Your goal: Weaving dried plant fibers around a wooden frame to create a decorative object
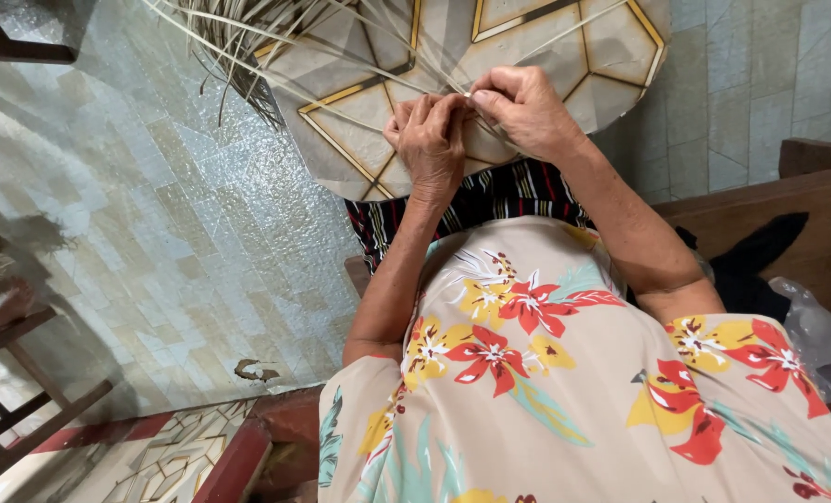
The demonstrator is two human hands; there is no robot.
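Above the pale tiled floor (pixel 155 214), both hands (pixel 476 121) together pinch dry straw strips (pixel 248 42).

My left hand (pixel 431 140) and right hand (pixel 520 107) pinch thin dry straw strips (pixel 276 42) together above my lap, over the patterned tile floor (pixel 155 214).

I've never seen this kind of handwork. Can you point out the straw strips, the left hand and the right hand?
straw strips (pixel 248 42): head view, on the loose bundle of strands.
left hand (pixel 429 140): head view, on its back.
right hand (pixel 527 107): head view, on its back.
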